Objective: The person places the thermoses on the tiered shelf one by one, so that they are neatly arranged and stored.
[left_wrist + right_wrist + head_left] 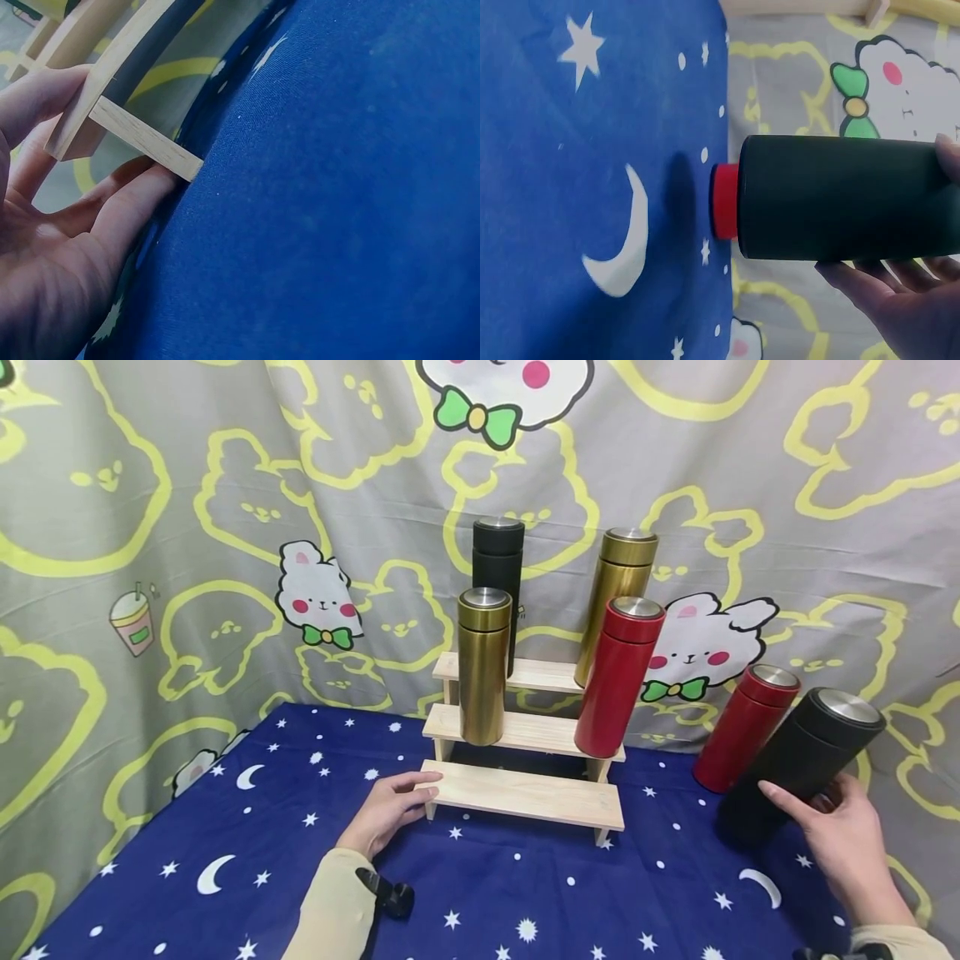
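My right hand (851, 852) grips a black thermos bottle (795, 760) with a steel-topped lid, its thumb on the near side. In the right wrist view, the base of this bottle hangs above the cloth, with a shadow below. Right behind it stands a red thermos bottle (742, 731), partly hidden. My left hand (386, 810) holds the left end of the lowest step of a three-step wooden rack (525, 793). In the left wrist view, the thumb lies on the board (79, 112) and the other fingers reach behind its leg (146, 139).
On the rack's middle step stand a gold thermos (483, 677) at left and a red one (618, 685) at right. The top step carries a black thermos (498, 556) and a gold one (618, 577). A patterned curtain (405, 527) hangs behind the blue star-print cloth (510, 893).
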Demonstrator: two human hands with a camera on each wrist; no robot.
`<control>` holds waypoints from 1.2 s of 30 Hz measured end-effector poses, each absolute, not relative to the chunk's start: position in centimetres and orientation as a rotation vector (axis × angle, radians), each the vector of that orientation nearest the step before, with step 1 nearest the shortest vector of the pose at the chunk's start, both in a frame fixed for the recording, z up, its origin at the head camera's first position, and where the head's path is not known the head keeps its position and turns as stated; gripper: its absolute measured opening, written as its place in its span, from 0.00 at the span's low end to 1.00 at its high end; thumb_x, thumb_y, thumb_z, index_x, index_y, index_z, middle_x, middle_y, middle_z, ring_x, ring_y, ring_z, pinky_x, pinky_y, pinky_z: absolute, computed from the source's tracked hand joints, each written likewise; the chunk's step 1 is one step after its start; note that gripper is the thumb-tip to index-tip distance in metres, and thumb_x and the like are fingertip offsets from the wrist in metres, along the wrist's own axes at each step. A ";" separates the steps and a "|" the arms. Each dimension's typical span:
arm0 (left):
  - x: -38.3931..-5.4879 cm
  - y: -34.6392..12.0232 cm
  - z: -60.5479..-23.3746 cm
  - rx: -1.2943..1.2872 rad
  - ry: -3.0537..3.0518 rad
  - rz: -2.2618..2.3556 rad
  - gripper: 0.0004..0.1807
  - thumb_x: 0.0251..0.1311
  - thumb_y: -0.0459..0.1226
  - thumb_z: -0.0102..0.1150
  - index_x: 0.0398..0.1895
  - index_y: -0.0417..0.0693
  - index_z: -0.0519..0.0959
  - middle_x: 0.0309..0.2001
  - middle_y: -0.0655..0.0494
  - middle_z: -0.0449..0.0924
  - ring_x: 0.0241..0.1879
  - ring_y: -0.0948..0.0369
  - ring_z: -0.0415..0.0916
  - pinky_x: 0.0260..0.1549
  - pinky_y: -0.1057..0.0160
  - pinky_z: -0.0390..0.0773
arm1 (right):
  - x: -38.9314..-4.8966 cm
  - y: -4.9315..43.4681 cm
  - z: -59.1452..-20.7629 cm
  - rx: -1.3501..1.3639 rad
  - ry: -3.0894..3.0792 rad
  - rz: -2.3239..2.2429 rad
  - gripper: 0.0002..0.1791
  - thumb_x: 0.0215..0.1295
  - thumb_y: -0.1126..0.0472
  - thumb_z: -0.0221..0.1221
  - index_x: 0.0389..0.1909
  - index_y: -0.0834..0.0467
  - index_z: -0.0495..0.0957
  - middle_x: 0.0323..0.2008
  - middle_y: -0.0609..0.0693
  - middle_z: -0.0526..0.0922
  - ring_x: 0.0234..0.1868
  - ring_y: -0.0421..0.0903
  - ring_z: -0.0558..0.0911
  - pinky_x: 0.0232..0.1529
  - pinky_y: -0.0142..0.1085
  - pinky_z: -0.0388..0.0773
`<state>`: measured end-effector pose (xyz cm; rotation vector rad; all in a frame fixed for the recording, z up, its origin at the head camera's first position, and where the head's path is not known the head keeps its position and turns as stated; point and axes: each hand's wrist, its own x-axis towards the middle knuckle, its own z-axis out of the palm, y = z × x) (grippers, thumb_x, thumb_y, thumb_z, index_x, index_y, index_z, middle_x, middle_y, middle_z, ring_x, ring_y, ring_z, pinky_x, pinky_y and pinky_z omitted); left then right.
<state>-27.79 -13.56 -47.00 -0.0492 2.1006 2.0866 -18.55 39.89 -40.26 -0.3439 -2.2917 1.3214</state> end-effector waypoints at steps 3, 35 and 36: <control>-27.8 -13.6 -47.0 -0.046 2.100 2.090 0.18 0.57 0.36 0.71 0.51 0.42 0.84 0.64 0.41 0.69 0.53 0.50 0.76 0.51 0.50 0.78 | -18.4 39.2 -39.9 -0.358 -2.316 1.304 0.30 0.59 0.56 0.71 0.57 0.47 0.66 0.39 0.31 0.73 0.38 0.24 0.73 0.33 0.16 0.70; -27.9 -13.6 -47.0 -0.062 2.073 2.089 0.18 0.57 0.35 0.70 0.51 0.43 0.84 0.64 0.43 0.70 0.55 0.50 0.75 0.52 0.50 0.77 | -17.2 33.0 -36.8 -0.154 -2.522 1.224 0.44 0.59 0.49 0.70 0.72 0.54 0.60 0.60 0.58 0.71 0.50 0.32 0.70 0.39 0.24 0.68; -28.0 -13.7 -47.0 -0.062 2.076 2.091 0.17 0.57 0.35 0.70 0.51 0.43 0.84 0.64 0.44 0.70 0.55 0.50 0.75 0.52 0.50 0.77 | -17.2 32.7 -36.6 -0.131 -2.518 1.227 0.43 0.59 0.50 0.70 0.71 0.54 0.61 0.59 0.56 0.72 0.50 0.32 0.70 0.39 0.24 0.68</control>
